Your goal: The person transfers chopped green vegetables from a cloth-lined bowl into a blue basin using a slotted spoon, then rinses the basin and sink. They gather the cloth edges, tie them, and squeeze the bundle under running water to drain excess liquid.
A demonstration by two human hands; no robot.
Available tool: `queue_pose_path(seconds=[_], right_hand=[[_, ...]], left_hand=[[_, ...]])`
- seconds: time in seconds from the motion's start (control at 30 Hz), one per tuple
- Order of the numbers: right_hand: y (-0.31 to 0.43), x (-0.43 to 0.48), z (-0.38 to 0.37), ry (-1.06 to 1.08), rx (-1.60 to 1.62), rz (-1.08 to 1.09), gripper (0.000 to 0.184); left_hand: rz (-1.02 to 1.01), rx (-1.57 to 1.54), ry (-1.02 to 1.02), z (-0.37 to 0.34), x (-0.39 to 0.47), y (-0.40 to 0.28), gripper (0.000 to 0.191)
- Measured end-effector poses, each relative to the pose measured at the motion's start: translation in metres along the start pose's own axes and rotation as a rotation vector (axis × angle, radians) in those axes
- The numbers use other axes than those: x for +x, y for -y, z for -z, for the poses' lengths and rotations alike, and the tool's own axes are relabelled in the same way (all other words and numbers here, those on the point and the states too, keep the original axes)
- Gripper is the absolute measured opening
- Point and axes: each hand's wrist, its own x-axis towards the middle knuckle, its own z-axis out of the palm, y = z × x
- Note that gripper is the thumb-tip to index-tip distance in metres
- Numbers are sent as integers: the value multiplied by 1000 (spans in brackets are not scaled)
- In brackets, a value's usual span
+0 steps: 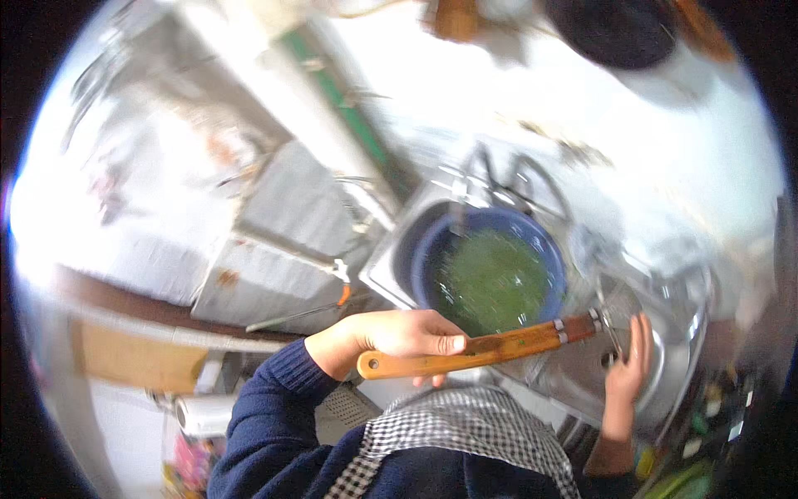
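My left hand [408, 337] is closed around the long wooden handle [508, 353] of a metal skimmer, slanting up to the right. The handle has metal bands near its far end. The blurred round head [617, 312] of the skimmer, apparently wire mesh, is beside my right hand [629, 358]. The right fingers are straight and lie flat against or just beside the rim, with the thumb apart. Beyond the handle a blue basin [555, 262] sits in the left sink bowl, holding water with green bits [499, 280] in it.
A faucet [458, 193] stands behind the basin. The second steel sink bowl [561, 374] is under the skimmer and my right hand. Grey-white countertop panels [280, 199] lie to the left, with an orange-and-white fitting [341, 280]. A dark round pan [611, 28] is at the top right.
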Motion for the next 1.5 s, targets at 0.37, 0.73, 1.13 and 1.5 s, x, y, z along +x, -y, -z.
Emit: queue_pose_path(seconds=[0.37,0.73,1.13,1.5], right_hand=[[309,152,-88,108,514,561,65],[535,153,-340,1060,709,225,64],[422,105,-364,883,907,-196,52],[287,32,-324,558,893,-593,37]], left_hand=[[-1336,204,-1331,32,-214,43,66],[-1586,-218,-1730,238,-330,58,26],[-1120,79,-2322,368,-459,17,30],[-663,277,-2519,424,-487,23,46]])
